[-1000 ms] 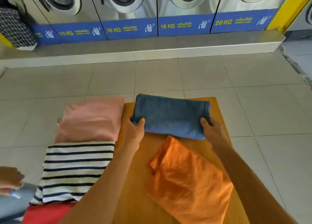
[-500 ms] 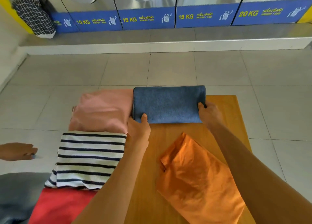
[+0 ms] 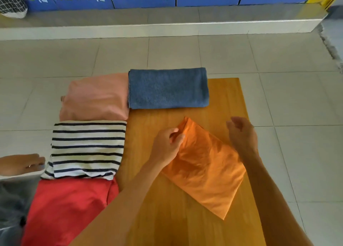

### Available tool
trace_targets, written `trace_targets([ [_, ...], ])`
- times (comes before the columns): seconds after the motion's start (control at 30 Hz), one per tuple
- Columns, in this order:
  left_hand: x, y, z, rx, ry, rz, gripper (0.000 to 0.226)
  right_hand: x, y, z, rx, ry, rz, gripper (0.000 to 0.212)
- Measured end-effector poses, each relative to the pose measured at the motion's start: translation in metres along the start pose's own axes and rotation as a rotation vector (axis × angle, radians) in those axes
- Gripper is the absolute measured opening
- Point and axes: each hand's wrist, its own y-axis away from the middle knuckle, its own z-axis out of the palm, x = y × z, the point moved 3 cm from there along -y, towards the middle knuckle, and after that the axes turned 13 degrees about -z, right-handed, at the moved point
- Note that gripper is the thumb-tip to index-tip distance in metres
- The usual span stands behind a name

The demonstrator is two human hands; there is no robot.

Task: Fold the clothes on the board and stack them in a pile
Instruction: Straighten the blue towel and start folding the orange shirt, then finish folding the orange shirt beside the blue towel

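A folded blue towel [image 3: 168, 88] lies at the far end of the wooden board [image 3: 226, 99], free of both hands. Nearer to me a crumpled orange cloth [image 3: 206, 167] lies slantwise on the board. My left hand [image 3: 166, 146] rests at the cloth's upper left edge, fingers curled and touching the fabric; a firm grip is not clear. My right hand [image 3: 241, 132] hovers just above the cloth's right side, fingers loosely apart, holding nothing.
Left of the board lie a folded pink garment [image 3: 96, 97], a striped shirt [image 3: 87, 149] and a red garment [image 3: 68, 208]. Another person's hand [image 3: 20, 165] reaches in at the left edge. Washing machine bases line the far step [image 3: 167, 25]. A checked bag [image 3: 11, 2] hangs at the top left.
Both hands let go of the blue towel, which now lies at the board's far end. They drew back toward me to the orange cloth.
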Motion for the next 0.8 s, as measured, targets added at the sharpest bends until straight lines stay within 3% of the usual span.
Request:
trace_targets([
  [0.1,-0.009,0.008,0.017,0.045,-0.254,0.099,0.047,0.042,0.069,-0.033,0.15,0.021,0.191,0.048],
  [0.23,-0.018,0.029,0.025,0.055,-0.247,-0.008,0.033,0.066,0.135,-0.031,0.105,-0.023,0.391,0.066],
  [0.47,-0.069,0.077,-0.005,-0.067,-0.141,-0.192,0.031,0.056,0.125,-0.012,-0.222,-0.019,0.217,0.041],
  [0.6,-0.089,0.092,-0.034,0.046,-0.057,-0.218,0.038,0.045,0.117,-0.001,-0.26,0.014,0.065,0.032],
  [0.8,-0.079,0.093,-0.045,0.293,-0.004,-0.096,0.02,0.04,0.119,0.02,-0.212,0.023,0.022,0.035],
])
